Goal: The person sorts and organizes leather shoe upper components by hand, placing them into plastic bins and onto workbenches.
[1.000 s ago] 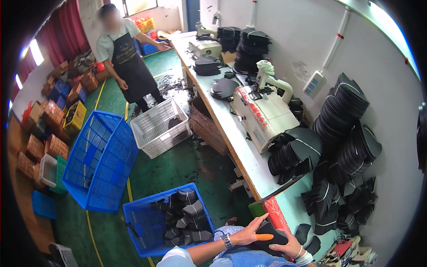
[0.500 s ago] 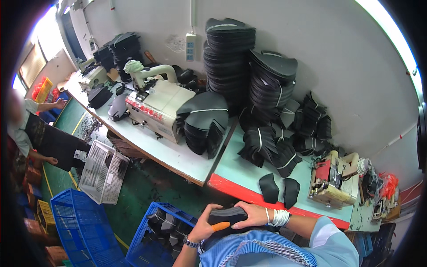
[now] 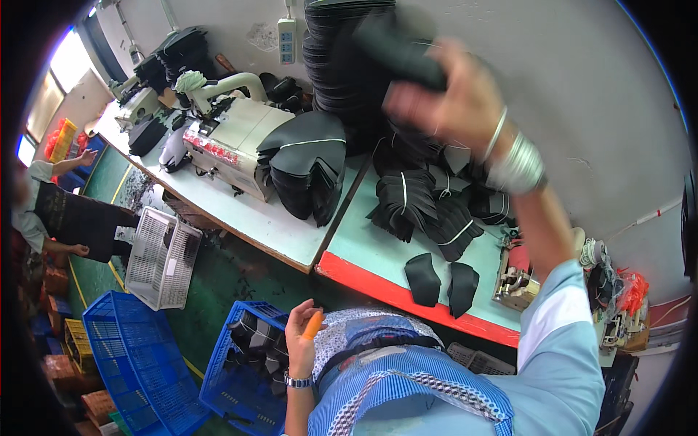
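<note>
My right hand (image 3: 458, 98), smeared by motion, is raised high in front of the tall stacks. It grips a bundle of black cut pieces (image 3: 400, 54), also blurred. White bands circle that wrist. My left hand (image 3: 300, 336) is low by my apron, beside a blue crate, with nothing in it. Its fingers are slightly bent and apart, and an orange finger cover sits on the thumb. Two loose black pieces, one on the left (image 3: 422, 280) and one on the right (image 3: 463, 289), lie near the red table edge. Banded black bundles (image 3: 405, 203) rest behind them.
A sewing machine (image 3: 236, 145) stands on the left table, with a banded stack (image 3: 305, 160) beside it. Another machine (image 3: 515, 272) is partly behind my right arm. Blue crates (image 3: 145, 363) and a white basket (image 3: 161, 261) are on the floor. A person (image 3: 58, 211) stands far left.
Both hands were together around the stack of black pieces at my lap. My right hand has lifted it up toward the wall; my left hand has let go and moved left.
</note>
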The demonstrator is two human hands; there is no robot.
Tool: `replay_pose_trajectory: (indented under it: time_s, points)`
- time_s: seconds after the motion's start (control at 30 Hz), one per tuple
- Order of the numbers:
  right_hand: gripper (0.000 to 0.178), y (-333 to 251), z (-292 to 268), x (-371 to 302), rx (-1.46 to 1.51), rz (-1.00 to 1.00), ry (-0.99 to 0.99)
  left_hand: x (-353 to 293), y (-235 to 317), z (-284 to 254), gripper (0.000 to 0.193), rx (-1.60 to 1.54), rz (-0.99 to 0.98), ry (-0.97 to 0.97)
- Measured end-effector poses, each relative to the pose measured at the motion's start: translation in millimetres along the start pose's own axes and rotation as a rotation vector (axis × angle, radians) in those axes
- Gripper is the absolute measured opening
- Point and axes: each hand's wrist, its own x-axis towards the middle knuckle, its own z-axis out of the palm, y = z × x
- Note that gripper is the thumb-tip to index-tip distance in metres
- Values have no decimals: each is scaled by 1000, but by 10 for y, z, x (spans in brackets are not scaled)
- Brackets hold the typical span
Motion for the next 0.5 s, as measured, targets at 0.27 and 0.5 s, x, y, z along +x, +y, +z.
replay_pose_trajectory:
  time_s: [0.27,0.5]
  points:
    - [64,1168,-488,949,-154,490,-61,502,-82,-11,28,324,63,-197]
    - [59,2263,-283,1093,425,73,-77,513,182,-292,28,556,154,-161]
